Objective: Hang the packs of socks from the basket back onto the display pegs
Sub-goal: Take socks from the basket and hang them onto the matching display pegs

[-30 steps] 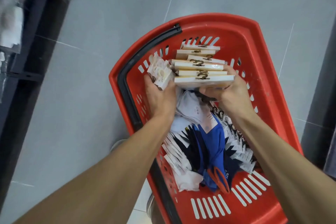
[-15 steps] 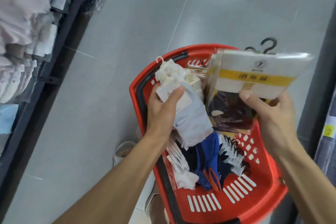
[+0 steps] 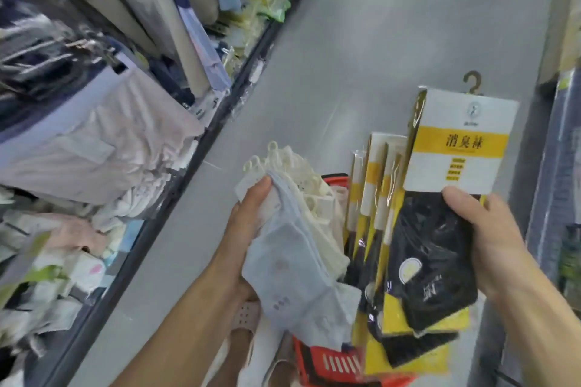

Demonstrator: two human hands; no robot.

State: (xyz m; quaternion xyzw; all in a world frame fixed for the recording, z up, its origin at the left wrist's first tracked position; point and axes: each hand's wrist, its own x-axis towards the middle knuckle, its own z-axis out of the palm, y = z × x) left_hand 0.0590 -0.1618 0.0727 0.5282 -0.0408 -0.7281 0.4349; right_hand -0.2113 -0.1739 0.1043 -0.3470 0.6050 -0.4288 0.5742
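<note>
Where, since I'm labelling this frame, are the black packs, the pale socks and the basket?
black packs (image 3: 435,261), head view: on the dark socks of the front pack, below its card.
pale socks (image 3: 298,276), head view: on the front blue-grey sock.
basket (image 3: 317,353), head view: on its red slotted wall.

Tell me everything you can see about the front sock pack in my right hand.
The front sock pack is black socks in clear wrap under a white card header with a yellow band and dark characters. A dark hook tops it. It stands roughly upright, gripped by the right hand, thumb across its front, with similar packs fanned behind.
</note>
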